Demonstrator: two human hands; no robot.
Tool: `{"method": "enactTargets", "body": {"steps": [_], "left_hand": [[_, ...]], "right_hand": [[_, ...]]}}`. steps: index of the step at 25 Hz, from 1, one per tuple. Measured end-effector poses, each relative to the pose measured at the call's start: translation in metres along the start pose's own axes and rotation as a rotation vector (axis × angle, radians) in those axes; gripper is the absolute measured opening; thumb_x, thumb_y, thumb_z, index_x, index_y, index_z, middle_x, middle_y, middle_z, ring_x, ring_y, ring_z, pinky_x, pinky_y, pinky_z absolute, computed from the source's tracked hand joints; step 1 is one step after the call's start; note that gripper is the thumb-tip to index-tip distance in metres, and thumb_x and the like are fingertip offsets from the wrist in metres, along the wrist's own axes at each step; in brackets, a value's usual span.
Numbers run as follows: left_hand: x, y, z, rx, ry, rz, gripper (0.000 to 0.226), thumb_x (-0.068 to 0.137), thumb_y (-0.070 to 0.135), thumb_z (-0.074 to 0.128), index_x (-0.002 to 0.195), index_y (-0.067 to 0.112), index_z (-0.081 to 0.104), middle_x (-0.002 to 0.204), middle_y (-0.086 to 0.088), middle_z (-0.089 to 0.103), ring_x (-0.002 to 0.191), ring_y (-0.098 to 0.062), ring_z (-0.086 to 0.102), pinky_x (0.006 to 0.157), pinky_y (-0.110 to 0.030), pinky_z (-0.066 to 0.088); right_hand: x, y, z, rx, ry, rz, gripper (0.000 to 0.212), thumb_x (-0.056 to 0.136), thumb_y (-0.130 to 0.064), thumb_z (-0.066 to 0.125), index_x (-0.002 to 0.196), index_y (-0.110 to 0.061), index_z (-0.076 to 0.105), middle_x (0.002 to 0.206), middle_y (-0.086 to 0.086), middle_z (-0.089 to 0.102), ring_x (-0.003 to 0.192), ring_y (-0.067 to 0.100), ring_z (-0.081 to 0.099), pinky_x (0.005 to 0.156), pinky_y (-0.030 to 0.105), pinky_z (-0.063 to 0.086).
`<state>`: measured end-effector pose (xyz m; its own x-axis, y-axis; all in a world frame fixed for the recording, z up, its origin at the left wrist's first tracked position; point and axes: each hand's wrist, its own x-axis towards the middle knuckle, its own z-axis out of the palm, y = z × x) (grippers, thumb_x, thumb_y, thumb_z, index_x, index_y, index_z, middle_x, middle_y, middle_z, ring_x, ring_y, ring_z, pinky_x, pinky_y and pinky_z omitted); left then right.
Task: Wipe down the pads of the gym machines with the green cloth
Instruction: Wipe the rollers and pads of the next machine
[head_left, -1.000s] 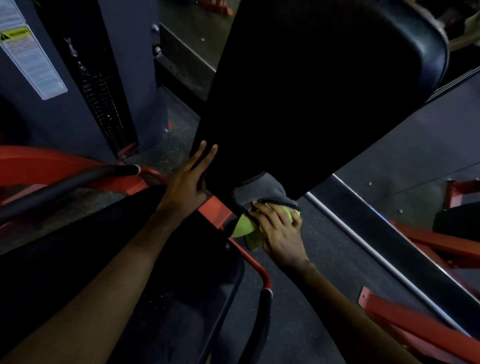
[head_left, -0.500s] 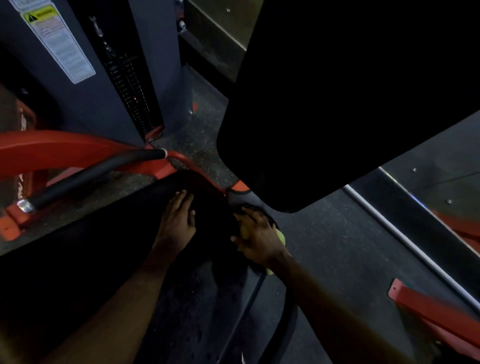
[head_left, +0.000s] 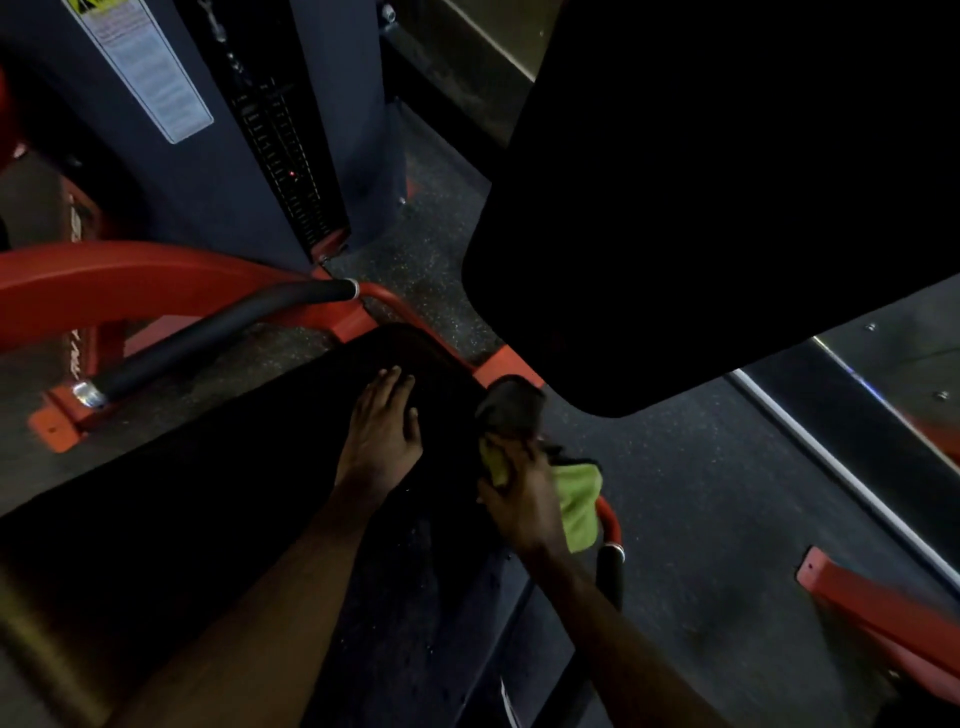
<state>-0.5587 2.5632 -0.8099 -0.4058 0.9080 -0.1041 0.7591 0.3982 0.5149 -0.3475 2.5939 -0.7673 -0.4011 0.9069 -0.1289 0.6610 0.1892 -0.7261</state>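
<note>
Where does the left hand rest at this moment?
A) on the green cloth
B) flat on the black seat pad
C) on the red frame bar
B: the left hand lies flat on the black seat pad; the right hand grips the green cloth.

A white warning label (head_left: 156, 78) is stuck on the grey weight-stack housing (head_left: 218, 176) at the top left. Its header is a yellow strip with black marks, cut off at the top of my view. Below it run many lines of small grey print, all too blurred for me to read a single word. Small pale marks run down the weight stack (head_left: 285, 171), row after row, too small to tell as numbers. On the red frame (head_left: 83, 364), well left of my left hand (head_left: 382, 431), pale lettering runs lengthwise, and I cannot make it out. No brand name or number is legible to me anywhere here.
</note>
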Motion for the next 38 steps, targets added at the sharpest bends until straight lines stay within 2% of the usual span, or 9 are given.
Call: {"method": "enactTargets", "body": {"steps": [3, 7, 16, 20, 25, 29, 34, 36, 38], "left_hand": [[-0.002, 0.0, 0.0, -0.036, 0.014, 0.007, 0.048, 0.093, 0.017, 0.052, 0.139, 0.007, 0.056, 0.152, -0.013, 0.046, 0.144, -0.03, 0.037, 0.118, -0.046, 0.032], [-0.001, -0.002, 0.002, -0.054, 0.019, 0.003, 0.048, 0.093, 0.012, 0.058, 0.14, 0.008, 0.056, 0.153, -0.012, 0.045, 0.145, -0.03, 0.035, 0.119, -0.044, 0.031], [-0.005, 0.0, -0.003, -0.074, 0.098, -0.028, 0.044, 0.087, 0.005, 0.056, 0.131, 0.005, 0.064, 0.145, -0.015, 0.052, 0.139, -0.034, 0.044, 0.114, -0.044, 0.036], [-0.008, -0.002, -0.007, -0.077, 0.164, -0.084, 0.046, 0.083, 0.005, 0.052, 0.126, 0.003, 0.067, 0.14, -0.019, 0.056, 0.133, -0.039, 0.049, 0.111, -0.046, 0.039], [-0.058, -0.004, -0.022, 0.032, 0.196, -0.357, 0.047, 0.092, 0.012, 0.058, 0.139, 0.009, 0.057, 0.151, -0.014, 0.047, 0.144, -0.032, 0.037, 0.12, -0.046, 0.028], [-0.101, -0.027, -0.042, 0.241, 0.271, -0.416, 0.05, 0.094, 0.027, 0.054, 0.143, 0.016, 0.053, 0.154, -0.013, 0.044, 0.145, -0.031, 0.036, 0.118, -0.049, 0.026], [-0.104, -0.031, -0.047, 0.404, 0.135, -0.399, 0.053, 0.1, 0.031, 0.046, 0.152, 0.019, 0.04, 0.16, -0.015, 0.032, 0.15, -0.032, 0.025, 0.122, -0.05, 0.02], [-0.102, -0.028, -0.044, 0.423, 0.125, -0.418, 0.054, 0.1, 0.03, 0.047, 0.152, 0.019, 0.038, 0.16, -0.015, 0.032, 0.15, -0.032, 0.024, 0.122, -0.051, 0.019], [-0.103, -0.029, -0.047, 0.433, 0.107, -0.422, 0.057, 0.098, 0.031, 0.048, 0.153, 0.019, 0.036, 0.16, -0.015, 0.031, 0.151, -0.032, 0.023, 0.122, -0.051, 0.019]], "right_hand": [[0.001, 0.002, 0.004, -0.293, -0.179, -0.146, 0.057, 0.082, -0.054, 0.069, 0.134, -0.031, 0.061, 0.141, 0.003, 0.057, 0.128, 0.033, 0.055, 0.1, 0.047, 0.049], [0.009, 0.036, -0.014, -0.44, -0.173, 0.132, 0.072, 0.081, -0.082, 0.048, 0.143, -0.045, 0.05, 0.165, 0.0, 0.024, 0.155, 0.036, 0.013, 0.116, 0.062, 0.028], [-0.063, 0.018, 0.014, -0.491, -0.196, -0.102, 0.055, 0.097, -0.063, 0.044, 0.146, -0.04, 0.048, 0.164, -0.003, 0.035, 0.152, 0.032, 0.027, 0.106, 0.05, 0.038], [-0.025, 0.025, -0.017, -0.475, -0.328, -0.281, 0.081, 0.089, -0.08, 0.045, 0.158, -0.04, 0.031, 0.158, -0.004, 0.038, 0.14, 0.03, 0.036, 0.103, 0.049, 0.041], [0.019, 0.04, 0.003, -0.539, -0.298, -0.231, 0.093, 0.083, -0.084, 0.043, 0.161, -0.04, 0.021, 0.169, 0.002, 0.022, 0.152, 0.038, 0.024, 0.117, 0.063, 0.026], [-0.025, 0.02, 0.008, -0.54, -0.275, -0.257, 0.082, 0.087, -0.074, 0.048, 0.158, -0.038, 0.031, 0.157, 0.005, 0.042, 0.13, 0.037, 0.047, 0.101, 0.053, 0.043], [-0.007, -0.006, 0.012, -0.377, -0.32, -0.243, 0.07, 0.076, -0.053, 0.055, 0.142, -0.035, 0.047, 0.133, 0.018, 0.058, 0.111, 0.047, 0.06, 0.085, 0.056, 0.051], [0.028, -0.033, 0.023, -0.089, -0.242, -0.153, 0.071, 0.074, -0.046, 0.056, 0.143, -0.03, 0.05, 0.138, 0.02, 0.057, 0.119, 0.043, 0.059, 0.091, 0.046, 0.054], [0.059, -0.08, 0.038, 0.218, -0.285, -0.096, 0.072, 0.079, -0.026, 0.063, 0.149, -0.025, 0.049, 0.146, 0.013, 0.052, 0.131, 0.022, 0.049, 0.104, 0.016, 0.042]]}}
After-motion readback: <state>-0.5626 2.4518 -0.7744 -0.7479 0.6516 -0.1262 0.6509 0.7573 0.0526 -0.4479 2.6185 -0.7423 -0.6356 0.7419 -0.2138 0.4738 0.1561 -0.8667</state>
